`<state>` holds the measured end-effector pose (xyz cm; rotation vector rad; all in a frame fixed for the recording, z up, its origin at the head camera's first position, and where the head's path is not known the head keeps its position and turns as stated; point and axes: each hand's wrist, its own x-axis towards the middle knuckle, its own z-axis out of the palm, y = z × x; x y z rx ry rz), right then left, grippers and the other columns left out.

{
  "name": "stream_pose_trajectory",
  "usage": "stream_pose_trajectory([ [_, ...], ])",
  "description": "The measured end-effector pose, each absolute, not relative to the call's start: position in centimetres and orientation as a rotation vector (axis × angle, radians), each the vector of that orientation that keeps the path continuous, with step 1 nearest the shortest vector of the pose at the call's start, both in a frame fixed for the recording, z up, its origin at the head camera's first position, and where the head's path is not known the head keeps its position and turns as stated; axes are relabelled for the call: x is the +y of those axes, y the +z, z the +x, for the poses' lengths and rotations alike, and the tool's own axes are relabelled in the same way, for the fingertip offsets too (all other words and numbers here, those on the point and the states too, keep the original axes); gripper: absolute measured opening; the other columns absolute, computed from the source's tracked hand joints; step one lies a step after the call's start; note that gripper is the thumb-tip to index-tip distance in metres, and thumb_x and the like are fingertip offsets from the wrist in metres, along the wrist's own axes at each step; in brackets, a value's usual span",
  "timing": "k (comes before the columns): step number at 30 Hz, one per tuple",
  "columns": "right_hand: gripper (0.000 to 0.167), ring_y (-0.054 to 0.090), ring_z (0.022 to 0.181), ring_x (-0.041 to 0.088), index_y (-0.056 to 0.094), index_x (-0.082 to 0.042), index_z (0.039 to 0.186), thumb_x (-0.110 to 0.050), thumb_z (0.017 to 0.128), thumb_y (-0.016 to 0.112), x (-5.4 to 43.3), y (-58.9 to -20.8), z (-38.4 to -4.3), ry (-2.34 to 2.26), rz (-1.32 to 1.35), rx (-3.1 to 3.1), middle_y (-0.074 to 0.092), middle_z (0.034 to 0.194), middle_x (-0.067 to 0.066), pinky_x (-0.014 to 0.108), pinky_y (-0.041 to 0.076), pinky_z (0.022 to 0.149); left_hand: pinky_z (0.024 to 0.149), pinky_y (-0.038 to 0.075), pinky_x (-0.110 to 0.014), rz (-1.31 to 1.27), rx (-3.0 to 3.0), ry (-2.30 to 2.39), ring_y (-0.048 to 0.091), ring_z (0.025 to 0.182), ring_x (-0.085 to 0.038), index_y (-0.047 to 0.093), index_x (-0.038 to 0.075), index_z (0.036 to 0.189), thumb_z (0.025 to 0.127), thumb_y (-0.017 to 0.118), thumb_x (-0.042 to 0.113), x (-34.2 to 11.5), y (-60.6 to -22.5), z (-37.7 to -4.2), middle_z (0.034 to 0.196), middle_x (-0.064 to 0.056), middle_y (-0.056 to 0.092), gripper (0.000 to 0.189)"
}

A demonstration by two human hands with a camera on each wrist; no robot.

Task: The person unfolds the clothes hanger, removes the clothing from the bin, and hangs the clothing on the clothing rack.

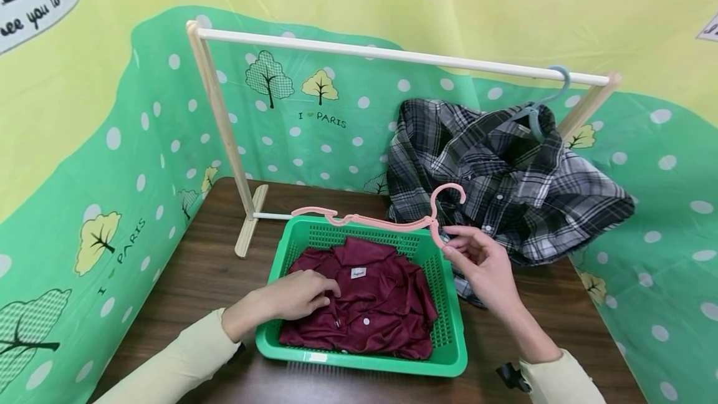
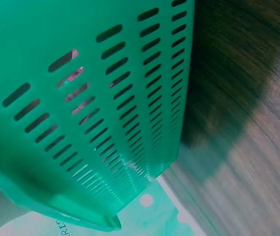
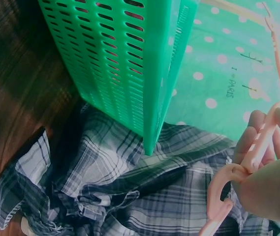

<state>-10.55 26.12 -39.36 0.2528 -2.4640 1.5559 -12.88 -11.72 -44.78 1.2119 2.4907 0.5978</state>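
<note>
My right hand (image 1: 487,267) pinches a pink clothes hanger (image 1: 387,224) by the short arm beside its hook. Its long arm reaches left over the back rim of the green basket (image 1: 457,329). In the right wrist view, thumb and fingers close around the hanger (image 3: 260,145). A maroon shirt (image 1: 387,304) with a white collar label lies folded in the basket, collar toward the back. On the shirt's left side rests my left hand (image 1: 300,295), its fingers loosely bent and the thumb apart from the index finger. The left wrist view shows the basket wall (image 2: 95,108), which hides that hand.
A clothes rack with a white rail (image 1: 359,50) and wooden posts stands behind the basket. At its right end a black-and-white plaid shirt (image 1: 477,173) hangs from a blue hanger (image 1: 561,89). The brown wooden table (image 1: 185,310) meets a patterned cloth backdrop (image 1: 157,142).
</note>
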Motion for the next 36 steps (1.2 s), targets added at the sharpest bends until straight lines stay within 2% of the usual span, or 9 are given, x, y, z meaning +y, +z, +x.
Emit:
stream_pose_trajectory([
  [4, 0.031, 0.074, 0.085, 0.004, 0.074, -0.002, 0.137, 0.001, 0.106, 0.075, 26.3, -39.6, -10.6, 1.547, 0.243, -2.477, 0.077, 0.099, -0.014, 0.017, 0.058, 0.076, 0.096, 0.064, -0.039, 1.226, 2.547, 0.586, 0.078, 0.107, -0.017, 0.078, 0.013, 0.115, 0.110, 0.069, 0.006, -11.9, -44.5, -12.8, 0.110, -0.003, 0.081, 0.013],
  [7, 0.031, 0.075, 0.084, 0.008, 0.074, 0.001, 0.137, 0.002, 0.106, 0.076, 26.5, -39.8, -10.5, 1.542, 0.238, -2.469, 0.077, 0.099, -0.013, 0.017, 0.058, 0.076, 0.091, 0.064, -0.036, 1.232, 2.578, 0.594, 0.076, 0.100, -0.015, 0.077, 0.013, 0.110, 0.110, 0.065, 0.000, -12.1, -44.2, -12.8, 0.106, -0.003, 0.079, 0.017],
  [13, 0.033, 0.073, 0.083, 0.005, 0.074, 0.003, 0.137, 0.005, 0.104, 0.076, 27.2, -40.2, -10.6, 1.516, 0.227, -2.456, 0.078, 0.098, -0.010, 0.015, 0.059, 0.076, 0.084, 0.061, -0.030, 1.240, 2.588, 0.680, 0.067, 0.090, -0.008, 0.075, 0.011, 0.108, 0.105, 0.063, -0.008, -13.1, -43.7, -12.9, 0.102, -0.003, 0.078, 0.022],
  [18, 0.033, 0.075, 0.086, 0.003, 0.074, 0.000, 0.138, 0.003, 0.105, 0.075, 27.8, -40.3, -10.6, 1.504, 0.231, -2.478, 0.078, 0.099, -0.012, 0.016, 0.059, 0.077, 0.084, 0.061, -0.032, 1.210, 2.643, 0.768, 0.067, 0.092, -0.008, 0.072, 0.013, 0.111, 0.105, 0.072, 0.002, -14.2, -42.9, -13.2, 0.103, 0.001, 0.076, 0.013],
  [23, 0.035, 0.075, 0.086, 0.002, 0.073, 0.000, 0.139, 0.004, 0.105, 0.076, 28.6, -40.3, -10.2, 1.462, 0.245, -2.505, 0.078, 0.099, -0.013, 0.015, 0.058, 0.077, 0.084, 0.061, -0.033, 1.225, 2.742, 0.846, 0.066, 0.093, -0.009, 0.070, 0.015, 0.114, 0.110, 0.073, 0.011, -14.9, -42.0, -13.6, 0.104, 0.003, 0.074, 0.006],
  [26, 0.035, 0.073, 0.085, 0.003, 0.073, 0.003, 0.138, 0.005, 0.104, 0.076, 29.2, -40.2, -10.1, 1.449, 0.260, -2.493, 0.078, 0.100, -0.011, 0.014, 0.057, 0.077, 0.084, 0.060, -0.033, 1.206, 2.759, 0.891, 0.065, 0.092, -0.007, 0.070, 0.016, 0.117, 0.111, 0.072, 0.012, -15.5, -41.5, -13.8, 0.107, 0.004, 0.074, 0.007],
  [31, 0.036, 0.072, 0.085, 0.000, 0.073, 0.003, 0.137, 0.008, 0.102, 0.076, 30.3, -40.1, -10.0, 1.430, 0.259, -2.471, 0.077, 0.099, -0.017, 0.012, 0.055, 0.077, 0.085, 0.057, -0.030, 1.124, 2.723, 0.988, 0.062, 0.091, -0.005, 0.071, 0.016, 0.122, 0.113, 0.069, 0.012, -16.5, -40.8, -14.0, 0.113, 0.006, 0.076, 0.010],
  [36, 0.036, 0.070, 0.083, 0.003, 0.073, 0.001, 0.138, 0.008, 0.103, 0.075, 31.2, -40.1, -9.6, 1.428, 0.313, -2.510, 0.077, 0.099, -0.016, 0.016, 0.054, 0.073, 0.087, 0.061, -0.032, 1.130, 2.716, 1.091, 0.069, 0.096, -0.010, 0.069, 0.012, 0.122, 0.113, 0.067, 0.006, -16.8, -40.1, -14.2, 0.119, 0.001, 0.076, 0.011],
])
